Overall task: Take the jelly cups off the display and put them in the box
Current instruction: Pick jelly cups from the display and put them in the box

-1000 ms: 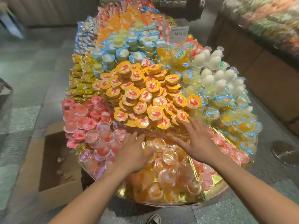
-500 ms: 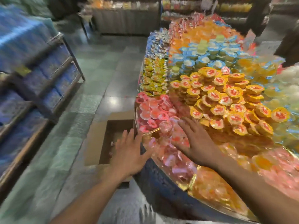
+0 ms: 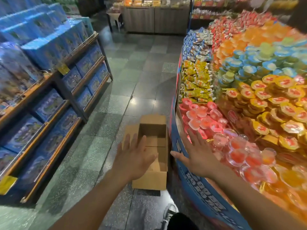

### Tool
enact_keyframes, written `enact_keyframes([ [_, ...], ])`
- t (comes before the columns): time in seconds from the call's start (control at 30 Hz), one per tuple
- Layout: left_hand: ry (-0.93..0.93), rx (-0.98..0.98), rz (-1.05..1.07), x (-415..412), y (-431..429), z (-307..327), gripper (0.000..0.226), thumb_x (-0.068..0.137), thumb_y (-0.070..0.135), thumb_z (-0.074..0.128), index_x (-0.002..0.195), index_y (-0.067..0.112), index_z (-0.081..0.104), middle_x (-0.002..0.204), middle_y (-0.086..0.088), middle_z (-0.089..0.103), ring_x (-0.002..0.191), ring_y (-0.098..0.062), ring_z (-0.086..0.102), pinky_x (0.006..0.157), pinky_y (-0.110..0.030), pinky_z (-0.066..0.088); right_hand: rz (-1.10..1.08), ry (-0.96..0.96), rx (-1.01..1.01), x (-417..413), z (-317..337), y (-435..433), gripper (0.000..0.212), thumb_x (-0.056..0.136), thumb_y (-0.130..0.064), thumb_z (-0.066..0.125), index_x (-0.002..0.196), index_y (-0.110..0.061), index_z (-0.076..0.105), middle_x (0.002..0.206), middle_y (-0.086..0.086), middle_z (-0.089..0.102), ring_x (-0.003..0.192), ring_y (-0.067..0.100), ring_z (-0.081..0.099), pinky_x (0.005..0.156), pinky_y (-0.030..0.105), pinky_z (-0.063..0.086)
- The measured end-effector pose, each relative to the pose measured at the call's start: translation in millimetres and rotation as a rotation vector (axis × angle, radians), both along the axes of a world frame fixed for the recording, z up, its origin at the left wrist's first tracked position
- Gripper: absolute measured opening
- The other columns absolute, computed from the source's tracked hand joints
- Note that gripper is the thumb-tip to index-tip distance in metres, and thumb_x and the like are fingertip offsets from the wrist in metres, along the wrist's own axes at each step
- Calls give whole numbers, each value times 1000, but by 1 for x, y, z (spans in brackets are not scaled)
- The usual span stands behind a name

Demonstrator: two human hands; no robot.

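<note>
While both bare hands hang spread over the aisle, neither holds anything. The left hand is palm down above the open brown cardboard box, its fingers straight and wide apart. The right hand is also flat and wide, with its thumb pointing towards the box. Its fingertips lie over the rim of the round blue-sided display bench, just beside the pink cups; I cannot tell whether they touch.

The box stands on the grey tiled floor with its flaps folded out, close against the blue wall of the bench. The clear plastic jelly cups with pink and red filling are heaped on the near edge of the bench, to the right of the right hand. Behind them rise piles of orange-lidded cups, then blue-lidded cups, with yellow foil packets along the aisle side.

Across the aisle, a slanted wooden shelf rack holds rows of blue boxes. A white shoe shows at the bottom edge.
</note>
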State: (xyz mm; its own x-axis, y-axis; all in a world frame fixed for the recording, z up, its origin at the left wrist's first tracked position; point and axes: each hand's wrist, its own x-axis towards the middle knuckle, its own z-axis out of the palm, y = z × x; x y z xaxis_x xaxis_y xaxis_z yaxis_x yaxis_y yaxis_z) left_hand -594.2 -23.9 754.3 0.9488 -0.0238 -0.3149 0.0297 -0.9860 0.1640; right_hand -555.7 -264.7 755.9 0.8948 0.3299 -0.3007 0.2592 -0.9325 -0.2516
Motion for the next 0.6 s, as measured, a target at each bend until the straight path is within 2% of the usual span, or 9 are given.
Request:
enact_keyframes([
  [0.13, 22, 11, 5, 45, 28, -25, 85, 92, 76, 19, 160, 27, 0, 168, -5, -9, 153, -29, -16, 122, -50, -3, -29, 49, 62, 42, -23, 24, 85, 94, -74, 24, 160, -31, -9, 167, 1, -18, 152, 27, -23, 125, 50, -2],
  [0.2, 35, -4, 24, 78, 42, -37, 97, 82, 83, 9, 160, 27, 1, 168, -5, -6, 153, -29, -14, 123, -50, -1, -48, 62, 86, 72, -38, 35, 83, 96, -72, 26, 160, -30, -6, 168, 1, -14, 153, 26, -21, 125, 47, -3],
  [0.3, 54, -15, 48, 127, 62, -52, 108, 68, 84, -5, 160, 26, 2, 168, -6, -3, 154, -30, -11, 124, -50, 1, -75, 60, 122, 119, -62, 53, 83, 97, -72, 26, 161, -28, -1, 169, 2, -9, 154, 26, -12, 124, 42, -3],
  [0.37, 78, -18, 42, 158, 74, -65, 102, 77, 85, 4, 160, 25, 2, 168, -7, -3, 153, -31, -11, 124, -51, 1, -98, 95, 151, 146, -76, 65, 82, 97, -71, 27, 161, -28, 1, 169, 2, -5, 155, 25, -9, 125, 43, 0],
  [0.47, 104, -8, 7, 200, 87, -92, 86, 92, 74, 19, 160, 23, 3, 168, -7, -3, 153, -30, -11, 124, -50, 1, -124, 126, 182, 178, -97, 78, 81, 97, -70, 29, 161, -26, 6, 169, 4, 0, 155, 24, -6, 126, 42, 2],
  [0.6, 127, -33, -42, 245, 101, -145, 82, 96, 70, 26, 160, 24, 5, 168, -8, 3, 154, -29, -6, 124, -49, 3, -150, 146, 190, 208, -127, 95, 79, 97, -67, 31, 161, -23, 12, 168, 6, 7, 155, 23, 1, 126, 39, 6],
])
